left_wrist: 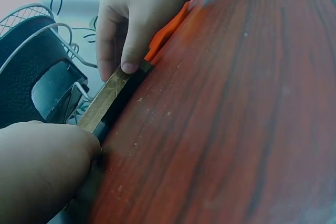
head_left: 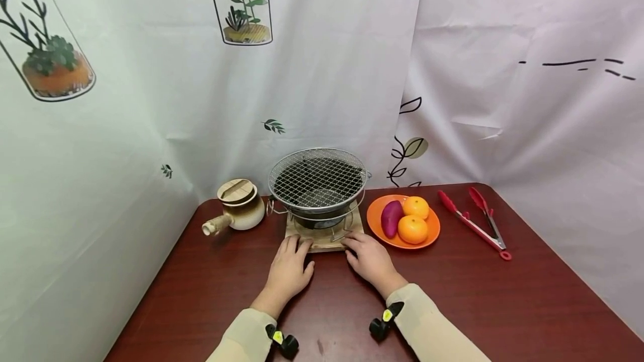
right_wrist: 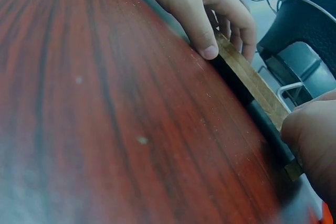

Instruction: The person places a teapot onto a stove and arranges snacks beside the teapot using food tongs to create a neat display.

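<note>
A small charcoal grill point(head_left: 318, 183) with a round wire mesh top and a dark bowl stands on a square wooden board point(head_left: 327, 243). At the board's near left corner is my left hand point(head_left: 290, 267), fingers over the top and thumb at the front edge. My right hand point(head_left: 371, 258) holds the near right corner the same way. Across the right wrist view, the left hand point(right_wrist: 205, 11) shows its thumb against the board's edge point(right_wrist: 252, 80). The right hand point(left_wrist: 139, 22) appears likewise in the left wrist view, beside the dark gap under the board.
Left of the grill is a cream pot point(head_left: 246, 214) with a wooden lid and a side handle. An orange plate point(head_left: 374, 222) on the right bears a purple sweet potato point(head_left: 391, 218) and two oranges point(head_left: 413, 229). Farther right lie red-tipped tongs point(head_left: 480, 228). A printed curtain point(head_left: 327, 88) rises behind the table.
</note>
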Available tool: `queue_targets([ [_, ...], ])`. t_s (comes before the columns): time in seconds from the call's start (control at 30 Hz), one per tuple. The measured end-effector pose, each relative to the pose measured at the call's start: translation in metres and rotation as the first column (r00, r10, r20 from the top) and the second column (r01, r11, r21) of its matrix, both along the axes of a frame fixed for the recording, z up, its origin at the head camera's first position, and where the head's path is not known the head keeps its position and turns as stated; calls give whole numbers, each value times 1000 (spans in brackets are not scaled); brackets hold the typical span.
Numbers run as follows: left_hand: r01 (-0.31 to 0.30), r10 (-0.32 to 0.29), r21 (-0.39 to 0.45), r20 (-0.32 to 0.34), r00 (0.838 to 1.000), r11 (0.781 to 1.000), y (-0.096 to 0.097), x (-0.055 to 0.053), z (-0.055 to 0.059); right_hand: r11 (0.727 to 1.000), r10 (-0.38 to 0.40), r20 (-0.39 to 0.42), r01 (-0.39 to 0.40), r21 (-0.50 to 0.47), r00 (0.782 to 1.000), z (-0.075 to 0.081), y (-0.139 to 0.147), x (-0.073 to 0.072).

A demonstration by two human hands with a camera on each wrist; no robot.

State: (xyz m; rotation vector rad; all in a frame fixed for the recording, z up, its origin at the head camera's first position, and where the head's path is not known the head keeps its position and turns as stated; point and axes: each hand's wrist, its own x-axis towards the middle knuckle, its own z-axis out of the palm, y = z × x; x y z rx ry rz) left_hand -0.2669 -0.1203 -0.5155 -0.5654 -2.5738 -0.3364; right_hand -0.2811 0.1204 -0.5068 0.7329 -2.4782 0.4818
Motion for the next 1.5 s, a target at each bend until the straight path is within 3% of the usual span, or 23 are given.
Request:
queue_targets([
  [0.63,4,-4,6,-18,1000,1000,-1,2,-2,999,-41,-3,41,15,999,-3,5,-1],
  [0.93,19,-19,-7,-15,1000,1000,-5,1,-4,1000,-16,10,16,9,1000,-3,4,0],
  [1.1,70,-71,15,79,994,997,-16,-4,9,1000,-23,11,23,17,1000,-1,3,-2],
  [1.3,183,-202,118,183,962,976,-36,-14,31,999,-33,7,33,21,999,1,4,-1],
  [1.5,121,-154,182,180,972,976,-62,-21,54,999,-28,2,28,22,1000,1,5,0],
])
